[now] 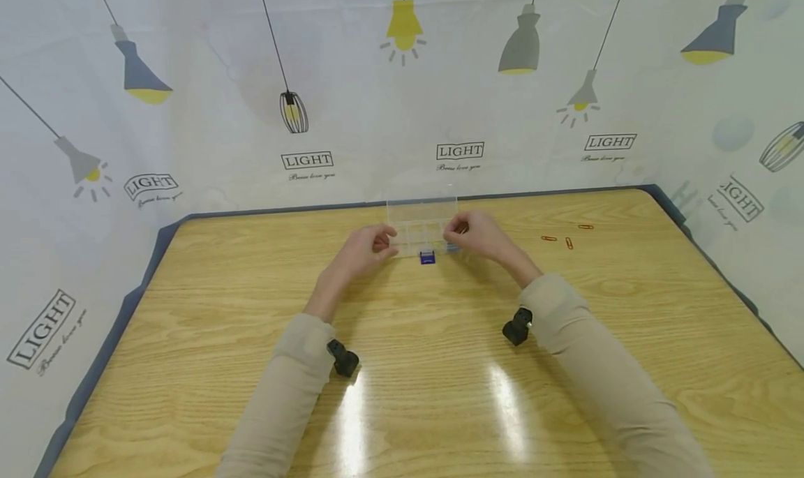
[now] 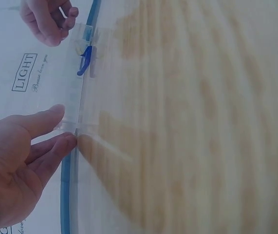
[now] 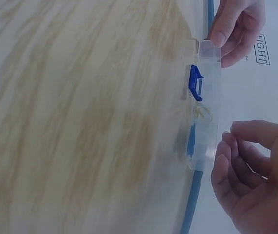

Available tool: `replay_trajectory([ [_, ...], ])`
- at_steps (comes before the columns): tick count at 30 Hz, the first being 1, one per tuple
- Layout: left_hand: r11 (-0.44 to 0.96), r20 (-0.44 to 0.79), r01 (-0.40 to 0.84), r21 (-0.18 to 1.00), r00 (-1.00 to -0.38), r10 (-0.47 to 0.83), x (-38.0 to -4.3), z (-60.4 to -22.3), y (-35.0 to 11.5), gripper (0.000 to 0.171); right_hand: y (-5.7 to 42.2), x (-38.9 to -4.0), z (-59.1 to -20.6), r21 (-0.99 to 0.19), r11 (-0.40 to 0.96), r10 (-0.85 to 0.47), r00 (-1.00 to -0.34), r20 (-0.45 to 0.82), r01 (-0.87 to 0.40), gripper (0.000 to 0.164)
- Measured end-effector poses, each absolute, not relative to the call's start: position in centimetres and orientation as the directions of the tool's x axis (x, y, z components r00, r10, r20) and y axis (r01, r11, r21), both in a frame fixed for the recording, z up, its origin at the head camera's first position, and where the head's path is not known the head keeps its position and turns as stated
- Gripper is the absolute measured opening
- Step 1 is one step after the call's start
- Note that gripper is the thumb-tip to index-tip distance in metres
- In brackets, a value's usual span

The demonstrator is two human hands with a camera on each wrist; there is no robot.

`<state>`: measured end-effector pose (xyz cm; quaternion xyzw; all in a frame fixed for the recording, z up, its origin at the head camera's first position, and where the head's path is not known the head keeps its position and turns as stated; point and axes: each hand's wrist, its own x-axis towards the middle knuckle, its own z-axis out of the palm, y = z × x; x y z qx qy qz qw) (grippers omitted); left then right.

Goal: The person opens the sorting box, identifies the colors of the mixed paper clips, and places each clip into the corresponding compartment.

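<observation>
A clear plastic compartment box [image 1: 417, 235] stands near the table's far edge with its transparent lid [image 1: 422, 209] raised. A dark blue latch [image 1: 428, 257] is on its front. My left hand [image 1: 367, 250] holds the box's left end between thumb and fingers, plainer in the left wrist view. Over the right end is my right hand [image 1: 475, 235], its fingers loosely bent. In the right wrist view, nothing shows between that hand's fingertips. Through the front wall there, yellow paper clips [image 3: 203, 112] and a lighter blue piece [image 3: 191, 140] are visible; the blue piece's kind is unclear.
Several red paper clips lie on the wooden table [image 1: 414, 352] right of the box, among them one red clip [image 1: 569, 243] nearest the front. Behind the table hangs a white cloth [image 1: 377, 115] printed with lamps. Each sleeve carries a small black camera [image 1: 518, 326].
</observation>
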<state>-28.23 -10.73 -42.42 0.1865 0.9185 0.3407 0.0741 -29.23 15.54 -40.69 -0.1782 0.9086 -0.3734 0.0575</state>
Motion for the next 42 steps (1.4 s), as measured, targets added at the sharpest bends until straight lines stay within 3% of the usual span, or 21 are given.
replay_trajectory([
  [17,0.692,0.006,0.308,0.653,-0.915,0.402,-28.3,-42.6,-10.8,0.038,19.0,-28.8,-40.7,-0.680,0.680,-0.354,-0.935,0.023,-0.274,0.014],
  [42,0.684,0.013,0.323,0.654,-0.909,0.416,-28.2,-42.4,-10.8,0.037,28.6,-28.4,-41.1,-0.631,0.750,-0.233,-0.972,0.027,-0.198,0.021],
])
